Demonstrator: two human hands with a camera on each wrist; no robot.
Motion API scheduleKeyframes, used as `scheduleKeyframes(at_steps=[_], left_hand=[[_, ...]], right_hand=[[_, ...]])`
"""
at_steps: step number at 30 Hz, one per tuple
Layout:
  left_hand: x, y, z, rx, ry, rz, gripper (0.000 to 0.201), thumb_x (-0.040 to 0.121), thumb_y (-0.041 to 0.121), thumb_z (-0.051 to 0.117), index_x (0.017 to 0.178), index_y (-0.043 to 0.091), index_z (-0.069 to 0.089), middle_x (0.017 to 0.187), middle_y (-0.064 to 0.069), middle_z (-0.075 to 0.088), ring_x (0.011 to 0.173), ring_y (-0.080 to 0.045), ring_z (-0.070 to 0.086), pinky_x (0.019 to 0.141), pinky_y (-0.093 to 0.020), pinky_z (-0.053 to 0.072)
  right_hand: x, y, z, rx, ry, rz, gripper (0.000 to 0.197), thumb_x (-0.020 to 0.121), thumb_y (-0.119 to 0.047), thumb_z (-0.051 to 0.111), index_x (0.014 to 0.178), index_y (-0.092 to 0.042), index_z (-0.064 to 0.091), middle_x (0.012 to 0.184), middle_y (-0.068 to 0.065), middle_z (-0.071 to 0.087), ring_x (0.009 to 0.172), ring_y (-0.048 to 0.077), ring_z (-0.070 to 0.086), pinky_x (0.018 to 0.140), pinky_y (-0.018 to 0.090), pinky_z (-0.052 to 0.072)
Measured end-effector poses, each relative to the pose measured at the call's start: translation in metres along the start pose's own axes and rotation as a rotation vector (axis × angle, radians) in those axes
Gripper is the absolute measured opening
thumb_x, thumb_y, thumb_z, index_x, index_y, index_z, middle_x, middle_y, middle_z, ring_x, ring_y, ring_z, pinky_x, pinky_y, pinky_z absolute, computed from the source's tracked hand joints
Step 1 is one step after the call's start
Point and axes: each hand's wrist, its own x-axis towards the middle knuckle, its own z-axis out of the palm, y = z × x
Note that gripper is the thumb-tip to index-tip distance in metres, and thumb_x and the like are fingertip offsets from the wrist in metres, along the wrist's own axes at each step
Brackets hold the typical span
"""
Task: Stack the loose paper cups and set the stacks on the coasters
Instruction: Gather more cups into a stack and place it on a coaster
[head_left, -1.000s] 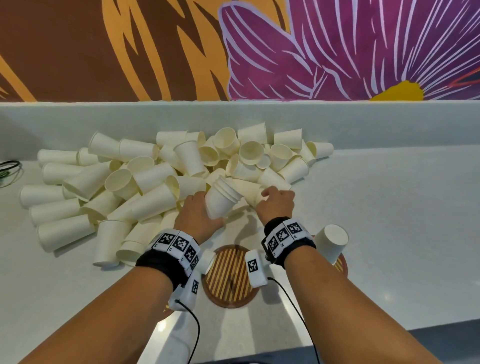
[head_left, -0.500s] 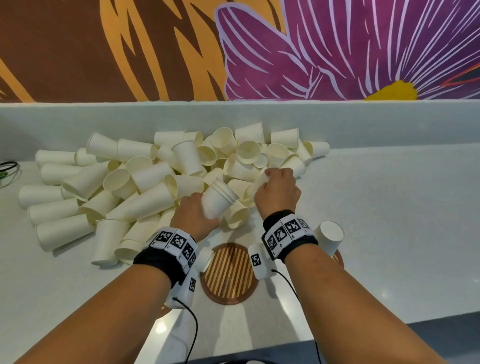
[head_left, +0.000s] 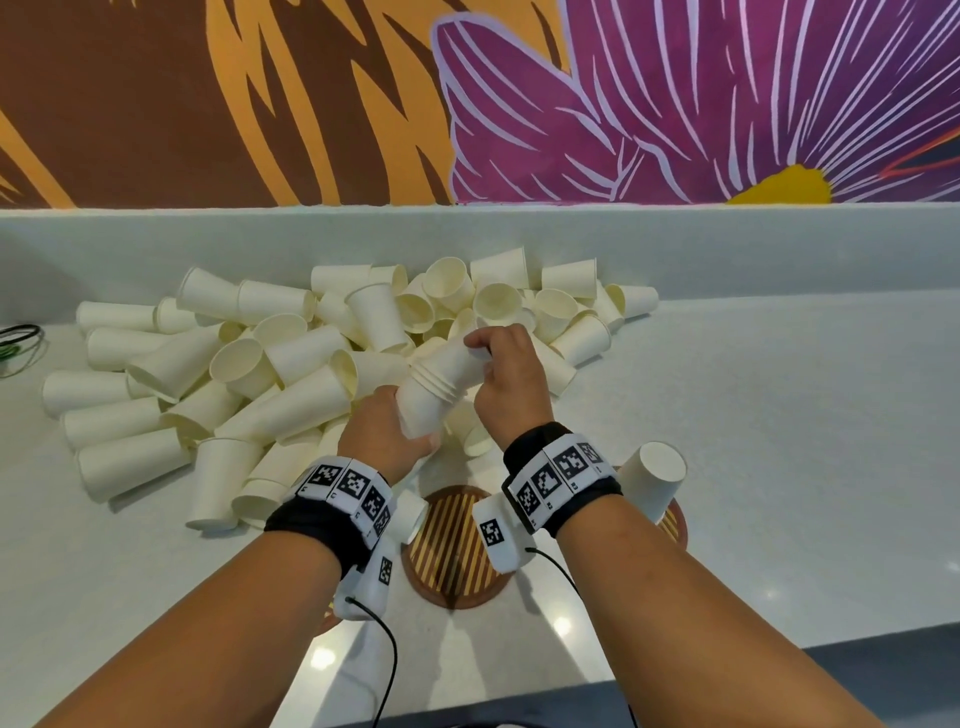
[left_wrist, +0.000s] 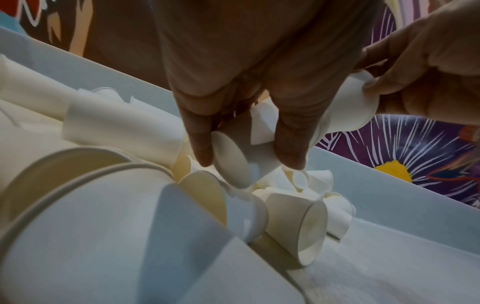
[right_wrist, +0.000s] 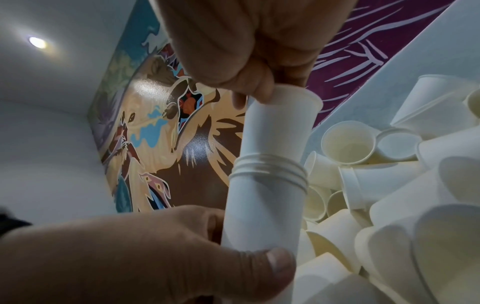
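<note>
A short stack of white paper cups (head_left: 423, 402) lies tilted above the pile, and my left hand (head_left: 395, 434) grips its closed end. My right hand (head_left: 483, 353) pinches the rim end of one more paper cup (head_left: 457, 358), which sits partly inside the stack's open mouth. The right wrist view shows that cup (right_wrist: 280, 123) entering the ringed rims of the stack (right_wrist: 265, 205). In the left wrist view my fingers hold the stack's base (left_wrist: 233, 162). A striped wooden coaster (head_left: 452, 551) lies bare between my wrists.
A big pile of loose cups (head_left: 291, 364) covers the white counter (head_left: 779, 441) from the left to the back wall. An upside-down cup (head_left: 652, 486) stands on a second coaster (head_left: 675, 525) by my right wrist. A dark cable (head_left: 21, 338) lies at the far left.
My right hand took a cup from the pile and brought it left into the mouth of the stack. My left hand has raised and tilted the stack toward it.
</note>
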Motion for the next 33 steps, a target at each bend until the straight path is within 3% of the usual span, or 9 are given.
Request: scheduleKeyframes(at_steps=[6,12,15,17,19,21,25,28,33], left_hand=[[0.001,-0.002,-0.005,-0.027,0.033,-0.021,0.066,0.064,0.030,0.084,0.118,0.009,0.051,0.108,-0.008,0.060,0.098,-0.029,0.060,0.075,-0.037,0.049],[0.000,-0.004,-0.002,-0.032,0.013,0.013,0.069,0.060,0.036,0.081,0.117,0.012,0.051,0.107,-0.009,0.059,0.096,-0.029,0.059,0.078,-0.042,0.052],[0.001,-0.005,-0.005,-0.041,0.027,-0.043,0.068,0.063,0.035,0.082,0.117,0.010,0.049,0.110,-0.010,0.057,0.097,-0.030,0.058,0.078,-0.040,0.050],[0.001,-0.007,-0.008,-0.034,0.030,-0.070,0.069,0.062,0.037,0.081,0.117,0.011,0.049,0.110,-0.011,0.057,0.096,-0.030,0.059,0.077,-0.040,0.050],[0.001,-0.009,-0.009,-0.009,0.029,-0.085,0.071,0.062,0.042,0.081,0.118,0.013,0.048,0.109,-0.010,0.058,0.093,-0.029,0.059,0.077,-0.041,0.051],[0.001,-0.010,-0.009,0.003,0.028,-0.090,0.072,0.061,0.043,0.081,0.118,0.013,0.047,0.109,-0.010,0.057,0.093,-0.029,0.060,0.077,-0.042,0.052],[-0.001,-0.009,-0.009,0.010,0.021,-0.083,0.072,0.062,0.041,0.081,0.119,0.013,0.047,0.112,-0.011,0.056,0.096,-0.030,0.059,0.079,-0.042,0.051],[-0.001,-0.009,-0.010,0.005,0.016,-0.074,0.072,0.063,0.041,0.081,0.120,0.012,0.047,0.113,-0.011,0.056,0.097,-0.030,0.059,0.080,-0.041,0.050],[-0.001,-0.008,-0.014,0.012,0.021,-0.084,0.071,0.065,0.036,0.081,0.122,0.011,0.046,0.114,-0.012,0.055,0.099,-0.031,0.058,0.080,-0.039,0.049]], right_hand=[[0.002,-0.005,0.003,0.124,-0.126,-0.007,0.046,0.078,0.020,0.043,0.111,-0.006,0.060,0.118,0.007,0.056,0.115,0.016,0.049,0.093,0.013,0.032],[0.002,-0.003,0.015,0.226,-0.297,-0.003,0.033,0.084,0.010,0.041,0.104,-0.008,0.061,0.108,0.002,0.061,0.099,0.011,0.051,0.082,0.016,0.038],[0.003,0.005,0.021,0.203,-0.112,0.023,0.023,0.086,0.006,0.043,0.099,-0.008,0.058,0.100,0.003,0.056,0.093,0.016,0.051,0.080,0.021,0.040],[0.006,0.019,0.021,0.006,-0.065,0.129,0.026,0.085,0.003,0.042,0.102,-0.009,0.057,0.103,0.010,0.056,0.095,0.024,0.053,0.081,0.030,0.042],[0.007,0.033,0.022,-0.197,-0.239,0.328,0.027,0.091,-0.009,0.038,0.113,-0.012,0.054,0.111,0.015,0.059,0.102,0.032,0.055,0.082,0.034,0.042],[0.003,0.044,0.029,-0.241,-0.443,0.461,0.032,0.098,-0.023,0.034,0.125,-0.017,0.048,0.122,0.017,0.058,0.111,0.035,0.054,0.088,0.036,0.043],[-0.007,0.050,0.044,-0.187,-0.608,0.496,0.044,0.101,-0.028,0.032,0.143,-0.018,0.036,0.143,0.017,0.042,0.129,0.033,0.042,0.102,0.033,0.034],[-0.005,0.044,0.044,-0.165,-0.495,0.438,0.045,0.099,-0.022,0.040,0.141,-0.009,0.041,0.144,0.017,0.038,0.131,0.030,0.041,0.106,0.031,0.032],[0.008,0.014,0.015,-0.126,-0.075,0.270,0.036,0.094,-0.013,0.047,0.129,-0.009,0.052,0.130,0.012,0.048,0.113,0.027,0.054,0.097,0.030,0.040]])
